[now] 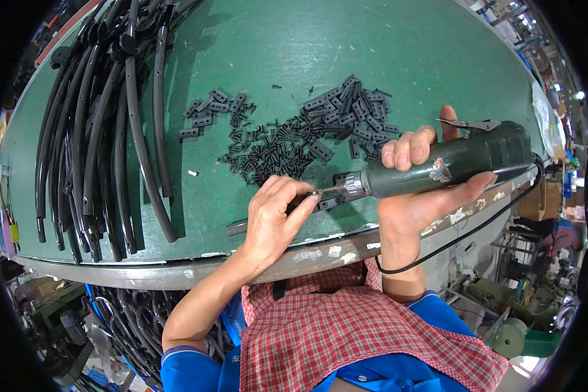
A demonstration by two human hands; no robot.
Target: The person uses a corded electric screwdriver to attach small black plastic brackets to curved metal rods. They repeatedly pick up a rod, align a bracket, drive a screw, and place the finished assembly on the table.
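Observation:
My left hand pinches what looks like a small dark screw between thumb and forefinger. Its other fingers are curled, so most of the piece is hidden. The thin bit of a dark green electric screwdriver points left and meets that pinch. Around the screwdriver's thick body wraps my right hand, with the lever on its upper side sticking out past the fingers. A dark tube lies on the table beneath my left hand, its left end showing. Close by the bit rests a black two-hole block.
Beyond my hands is a heap of black screws, with piles of small blocks right and left of it. Long curved black tubes lie stacked at the left of the green table. A black cord hangs off the screwdriver.

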